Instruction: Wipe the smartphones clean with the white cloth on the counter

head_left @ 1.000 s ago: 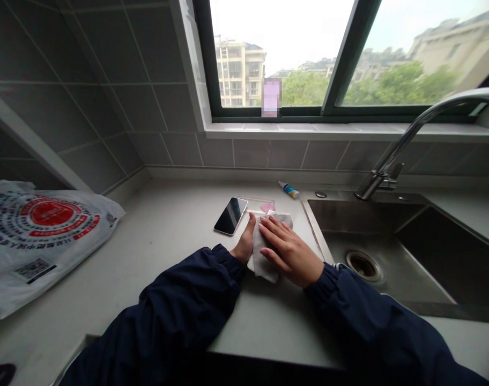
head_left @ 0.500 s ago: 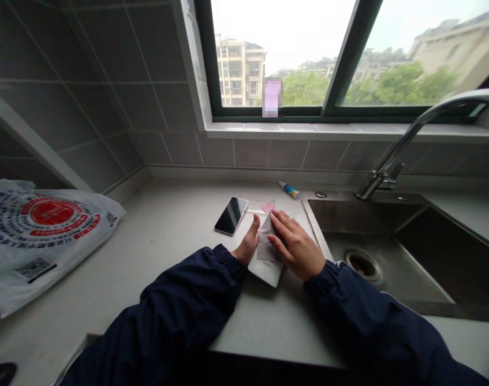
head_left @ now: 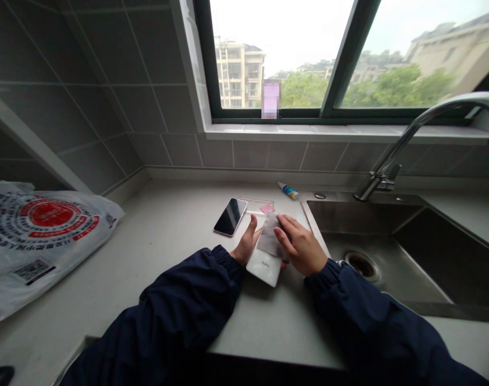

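A white phone (head_left: 264, 266) lies back up on the countertop (head_left: 176, 236), tilted slightly, near the sink. My left hand (head_left: 246, 244) grips its left edge, thumb up along the side. My right hand (head_left: 303, 247) presses a small grey cloth (head_left: 269, 239) against the upper part of the white phone with curled fingers. The phone's lower end shows bare, with a small logo on it. A second phone (head_left: 230, 216) with a dark screen lies face up just beyond my left hand.
A pink tab (head_left: 267, 207) and a small tube (head_left: 288, 189) lie behind my hands, near the steel sink (head_left: 389, 241) with its faucet (head_left: 409, 134). A printed plastic bag (head_left: 43, 236) sits at the left. Tiled walls and a window ledge close the back.
My right hand has pulled back toward the far end with the cloth bunched under it, uncovering the white phone's near end. My left hand has stayed on the phone's edge.
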The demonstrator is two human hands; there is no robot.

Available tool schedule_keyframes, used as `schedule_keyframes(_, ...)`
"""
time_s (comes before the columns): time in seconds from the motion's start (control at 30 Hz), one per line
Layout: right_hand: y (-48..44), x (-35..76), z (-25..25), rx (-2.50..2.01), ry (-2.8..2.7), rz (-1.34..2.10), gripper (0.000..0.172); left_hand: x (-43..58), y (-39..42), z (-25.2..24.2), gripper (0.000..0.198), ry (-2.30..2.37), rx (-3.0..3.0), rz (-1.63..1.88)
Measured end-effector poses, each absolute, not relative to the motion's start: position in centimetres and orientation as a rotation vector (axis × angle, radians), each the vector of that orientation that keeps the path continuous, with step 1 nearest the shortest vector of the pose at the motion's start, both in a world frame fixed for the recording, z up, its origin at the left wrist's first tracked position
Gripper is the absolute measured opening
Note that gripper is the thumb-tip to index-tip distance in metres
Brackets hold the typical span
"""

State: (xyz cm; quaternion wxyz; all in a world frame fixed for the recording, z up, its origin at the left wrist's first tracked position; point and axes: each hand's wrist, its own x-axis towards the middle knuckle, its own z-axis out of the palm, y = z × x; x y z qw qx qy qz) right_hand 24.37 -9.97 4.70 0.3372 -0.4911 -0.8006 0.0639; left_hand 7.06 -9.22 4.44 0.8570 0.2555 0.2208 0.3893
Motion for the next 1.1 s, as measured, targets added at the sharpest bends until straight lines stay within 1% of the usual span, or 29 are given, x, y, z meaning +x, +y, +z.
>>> schedule_keyframes(0.13,-9.77,24.44,4.54,-1.255,-2.061,0.183,0.055,6.99,-9.06,4.25,0.087,0.466,0.591,0.801)
schedule_keyframes(0.4,-9.72,24.48,4.44,-1.119,-2.04,0.267,0.054,6.87,-9.08,4.38,0.085,0.493,0.648,0.749)
schedule_keyframes(0.6,-9.76,24.43,4.69,-1.09,-2.078,0.323,0.053,6.89,-9.34,4.55,0.079,0.487,0.63,0.783)
schedule_keyframes(0.73,-9.41,24.57,4.45,-1.118,-2.035,0.346,0.049,6.97,-9.36,4.46,0.075,0.459,0.606,0.811)
schedule_keyframes(1.1,-9.38,24.59,4.57,-1.275,-1.958,0.296,0.041,6.43,-8.91,4.49,0.095,0.436,0.655,0.71)
